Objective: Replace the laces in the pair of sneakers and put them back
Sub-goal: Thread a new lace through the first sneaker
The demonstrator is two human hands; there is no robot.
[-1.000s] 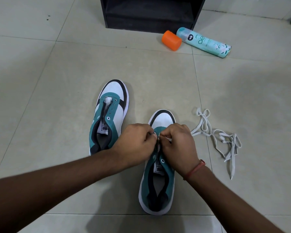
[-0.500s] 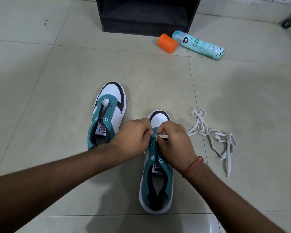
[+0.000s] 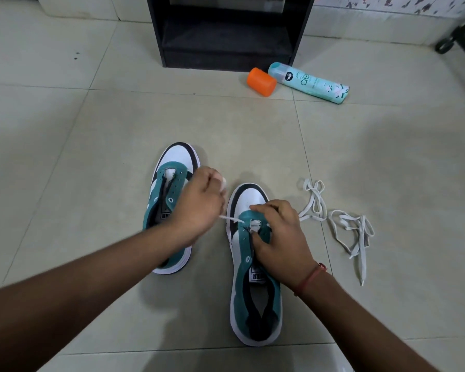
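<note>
**Lace runs leftward from the front eyelets while the right hand steadies the shoe**

While the tiled floor point(image 3: 91, 157) carries everything, the black rack point(image 3: 226, 36) stands open at the far edge, well apart from the work; that is presumably where the pair goes back, though neither shoe is laced yet. Nearer, the left sneaker point(image 3: 172, 178) and the right sneaker point(image 3: 253, 291) lie side by side, toes pointing away from the person, long axes roughly parallel; the left one shows bare eyelets and is partly covered by the left forearm. On the floor to the right of the right sneaker, a loose lace point(image 3: 341, 229) lies tangled, near but not touching it.

Across the gap between the shoes, a short white lace point(image 3: 231, 219) stretches from the front eyelets of the right sneaker toward the left hand point(image 3: 199, 202); its axis runs sideways, across the shoe's length. That hand's fingers are curled as if pinching the lace end, though the pinch itself is hidden; something white shows at its fingertips, too blurred to name. The right hand point(image 3: 279, 237) rests on the eyelet area, fingers curled down onto the tongue opening, apparently pinning the shoe or lace; exactly what it pinches cannot be told. Judging by this, the pull should continue leftward, away from the right hand, the nearer one to the eyelets.
</note>
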